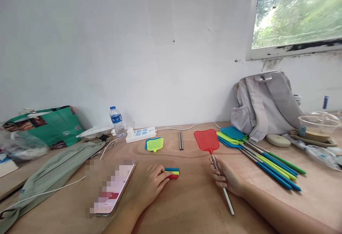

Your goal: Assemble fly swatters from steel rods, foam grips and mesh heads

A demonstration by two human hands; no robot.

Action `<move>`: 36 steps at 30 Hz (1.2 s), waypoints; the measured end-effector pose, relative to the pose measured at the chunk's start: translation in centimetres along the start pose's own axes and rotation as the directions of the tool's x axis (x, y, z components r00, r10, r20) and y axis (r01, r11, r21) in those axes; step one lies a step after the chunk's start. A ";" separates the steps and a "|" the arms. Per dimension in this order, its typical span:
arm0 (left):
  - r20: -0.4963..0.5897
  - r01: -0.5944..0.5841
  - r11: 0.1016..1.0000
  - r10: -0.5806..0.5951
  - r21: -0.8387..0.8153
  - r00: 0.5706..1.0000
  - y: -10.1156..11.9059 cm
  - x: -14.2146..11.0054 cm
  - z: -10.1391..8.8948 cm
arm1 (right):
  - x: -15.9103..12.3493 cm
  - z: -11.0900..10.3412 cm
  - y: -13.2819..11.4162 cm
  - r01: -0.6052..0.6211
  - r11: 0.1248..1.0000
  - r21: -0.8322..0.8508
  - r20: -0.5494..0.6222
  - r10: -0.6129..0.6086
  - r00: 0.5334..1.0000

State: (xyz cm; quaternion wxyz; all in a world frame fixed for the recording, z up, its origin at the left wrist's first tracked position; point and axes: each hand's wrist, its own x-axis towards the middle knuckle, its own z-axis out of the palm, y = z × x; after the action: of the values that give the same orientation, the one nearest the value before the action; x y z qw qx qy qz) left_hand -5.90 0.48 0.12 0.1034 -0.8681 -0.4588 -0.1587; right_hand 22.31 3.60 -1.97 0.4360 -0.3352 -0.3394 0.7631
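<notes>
My right hand is closed around the bare metal rod of a red fly swatter, holding it upright with its mesh head at the top. The rod's lower end has no coloured grip. On the table, my left hand has its fingers on a red handle grip. Beside that lie a yellow-green grip and a blue grip, their left ends partly hidden by my fingers. Farther back are two metal rods and a yellow-green swatter head on top of a blue one.
Several fly swatters with coloured grips lie at the right, before a grey backpack. A phone lies left of my left hand. A power strip and a water bottle stand by the wall. A plastic cup is far right.
</notes>
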 end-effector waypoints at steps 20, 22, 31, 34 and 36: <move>-0.574 -0.204 0.915 -0.036 -0.349 0.818 3.1 -1.0 0.7 | -4.0 1.9 -1.6 0.420 -0.354 -0.836 0.542 -0.412 0.733; -0.550 -0.254 0.794 -0.118 -0.552 0.827 3.7 -1.0 0.9 | -4.3 2.5 -1.5 0.434 -0.443 -0.784 0.602 -0.374 0.706; 0.161 0.278 0.724 -0.229 -0.632 0.960 3.7 -3.0 1.5 | -4.1 2.4 -1.0 0.497 -0.716 -0.490 0.824 -0.194 0.533; 0.041 0.086 0.813 -0.077 -0.576 0.996 4.8 -2.5 0.6 | -3.8 1.7 -1.8 0.579 -0.673 -0.459 0.825 -0.081 0.560; -0.005 -0.035 0.833 0.039 -0.553 0.999 5.6 -1.9 -0.3 | -3.8 1.5 -2.4 0.619 -0.629 -0.470 0.812 -0.034 0.583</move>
State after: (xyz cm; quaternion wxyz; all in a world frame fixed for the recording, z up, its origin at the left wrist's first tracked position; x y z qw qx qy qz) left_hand -2.27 -4.18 -0.51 -0.1500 -0.8702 -0.3769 -0.2796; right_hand 23.63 0.74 1.60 0.1594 -0.1978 -0.9625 -0.0953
